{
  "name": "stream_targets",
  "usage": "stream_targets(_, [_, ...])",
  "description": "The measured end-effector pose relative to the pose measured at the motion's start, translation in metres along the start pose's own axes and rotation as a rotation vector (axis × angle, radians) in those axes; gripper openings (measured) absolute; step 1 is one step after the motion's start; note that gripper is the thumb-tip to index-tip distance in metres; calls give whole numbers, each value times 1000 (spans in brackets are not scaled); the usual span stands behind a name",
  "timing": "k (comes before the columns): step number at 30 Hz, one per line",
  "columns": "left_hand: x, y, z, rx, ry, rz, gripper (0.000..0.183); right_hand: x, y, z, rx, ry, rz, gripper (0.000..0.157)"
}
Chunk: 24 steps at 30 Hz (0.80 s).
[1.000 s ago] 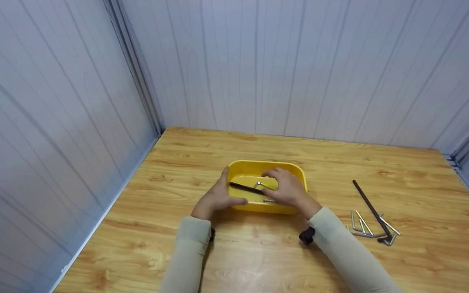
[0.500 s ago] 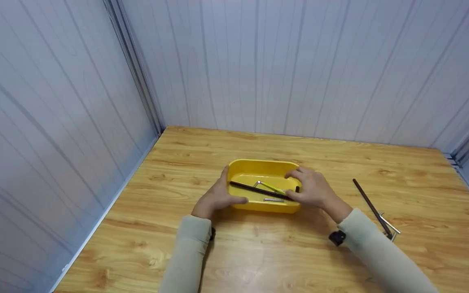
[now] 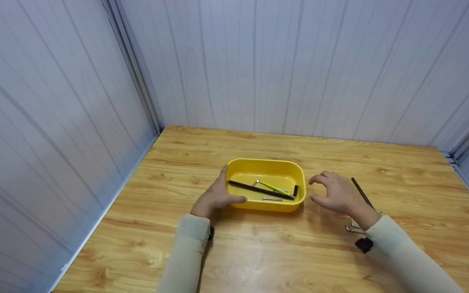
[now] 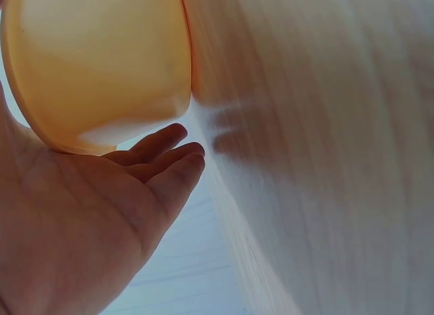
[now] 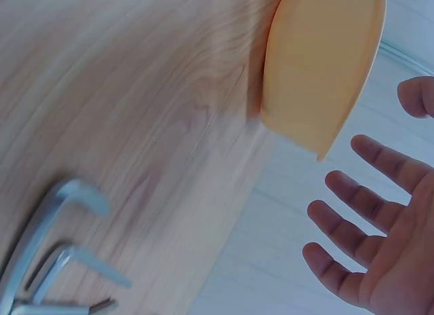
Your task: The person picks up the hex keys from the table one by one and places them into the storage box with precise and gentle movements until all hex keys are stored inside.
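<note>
A yellow plastic tub (image 3: 267, 206) stands on the wooden table with several hex keys in it. These include a long black hex key (image 3: 255, 188), a yellow-green one (image 3: 272, 187) and a short silver one (image 3: 272, 199). My left hand (image 3: 215, 193) holds the tub's left end, thumb at the near rim and fingers along the end wall. To the right of the tub hovers my right hand (image 3: 335, 193), holding nothing, with fingers spread and slightly bent. The right wrist view shows those fingers (image 5: 349, 230) apart from the tub (image 5: 319, 64).
More hex keys lie on the right of the table, partly hidden by my right forearm: a black one (image 3: 362, 192) and silver ones (image 3: 353, 228), also close in the right wrist view (image 5: 41, 240). White panel walls (image 3: 234, 65) border the table.
My right hand has left the tub's inside, moved over its right end and out to the right. The hex keys inside have come into fuller view. My left hand has stayed at the tub.
</note>
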State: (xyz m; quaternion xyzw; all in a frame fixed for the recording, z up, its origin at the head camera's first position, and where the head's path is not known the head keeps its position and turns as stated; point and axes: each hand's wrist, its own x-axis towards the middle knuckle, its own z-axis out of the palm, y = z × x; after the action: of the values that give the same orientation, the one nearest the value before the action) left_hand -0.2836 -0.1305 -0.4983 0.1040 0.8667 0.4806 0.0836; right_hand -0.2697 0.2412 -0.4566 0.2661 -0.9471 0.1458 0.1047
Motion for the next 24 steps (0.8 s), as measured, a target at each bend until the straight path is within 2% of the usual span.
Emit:
stream_targets(10, [-1, 1, 0, 14, -3, -26, 134, -17, 7, -8, -23, 37, -14, 30])
stream_targets(24, [1, -1, 0, 8, 5, -17, 133, -42, 16, -12, -46, 55, -14, 28])
